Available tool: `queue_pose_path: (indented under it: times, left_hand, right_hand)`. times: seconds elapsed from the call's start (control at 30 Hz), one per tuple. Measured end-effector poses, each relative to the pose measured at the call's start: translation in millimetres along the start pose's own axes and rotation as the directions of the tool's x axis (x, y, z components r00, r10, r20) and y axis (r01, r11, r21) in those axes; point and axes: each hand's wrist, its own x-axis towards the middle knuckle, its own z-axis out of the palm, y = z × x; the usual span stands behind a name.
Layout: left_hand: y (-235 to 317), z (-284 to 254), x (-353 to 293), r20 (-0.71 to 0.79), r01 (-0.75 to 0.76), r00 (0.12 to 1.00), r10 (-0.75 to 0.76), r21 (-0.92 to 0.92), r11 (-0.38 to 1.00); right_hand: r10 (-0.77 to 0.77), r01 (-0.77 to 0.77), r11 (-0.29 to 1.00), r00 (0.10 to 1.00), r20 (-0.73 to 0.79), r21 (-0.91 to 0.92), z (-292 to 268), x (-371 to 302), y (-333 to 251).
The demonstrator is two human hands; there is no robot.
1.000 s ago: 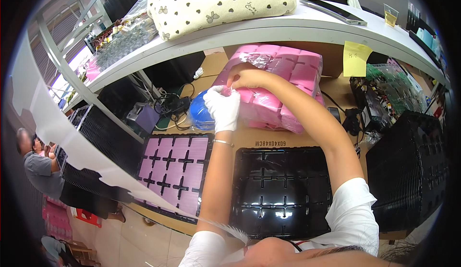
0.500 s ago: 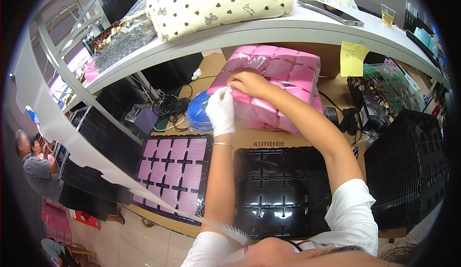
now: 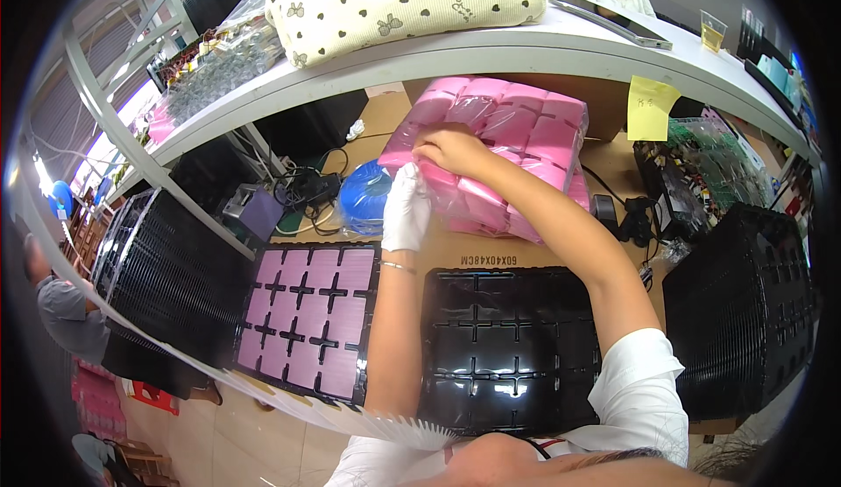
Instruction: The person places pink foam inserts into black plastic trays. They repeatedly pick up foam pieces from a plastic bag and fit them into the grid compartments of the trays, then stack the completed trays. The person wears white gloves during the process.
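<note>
A clear plastic bag (image 3: 477, 115) packed with pink foam blocks (image 3: 523, 122) lies at the back of the bench, under the shelf. My left hand (image 3: 406, 211), in a white glove, is at the bag's left edge, its fingers pinched together on the plastic. Bare, my right hand (image 3: 453, 151) is curled over the same corner, closed on the bag just above the left fingertips. What exactly lies between the fingers is partly hidden. Beside the left hand rests a blue round item (image 3: 363, 198) in clear wrap.
A black tray (image 3: 308, 312) with pink-purple pads lies left of my left forearm, another black tray (image 3: 512, 347) between my arms. Tray stacks (image 3: 745, 312) stand right and left (image 3: 171, 268). A white shelf (image 3: 526, 49) carrying a patterned bag (image 3: 407, 5) overhangs the bench.
My left hand has shifted slightly and stands more upright against the bag's edge. The right hand keeps almost the same place. The whole view has moved a little.
</note>
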Motion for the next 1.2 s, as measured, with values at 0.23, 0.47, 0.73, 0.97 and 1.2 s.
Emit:
queue_pose_path:
  times: [0.23, 0.47, 0.73, 0.97, 1.2]
  left_hand:
    - [-1, -3, -33, 0.121, -0.07, 0.99, 0.072, -0.023, 0.997]
    - [6, 17, -23, -0.071, -0.129, 0.986, 0.152, 0.255, 0.958]
    - [11, 25, -17, -0.132, -0.133, 0.965, 0.227, 0.499, 0.856]
    - [20, 48, -18, -0.108, -0.083, 0.874, 0.475, 0.928, 0.364]
    - [51, 49, -16, 0.258, -0.132, 0.931, 0.257, 0.897, -0.421]
  right_hand:
    - [0.387, -0.377, 0.775, 0.917, 0.091, 0.507, -14, 17, 39]
    - [0.243, -0.255, 0.9, 0.967, 0.081, 0.352, -14, 18, 24]
    - [-0.196, 0.176, 0.98, 0.924, 0.329, 0.089, -38, 17, -1]
    - [-0.2, 0.232, 0.966, 0.95, 0.239, -0.113, -17, 18, -7]
    - [-0.157, 0.184, 0.98, 0.949, 0.275, -0.077, -21, 17, -14]
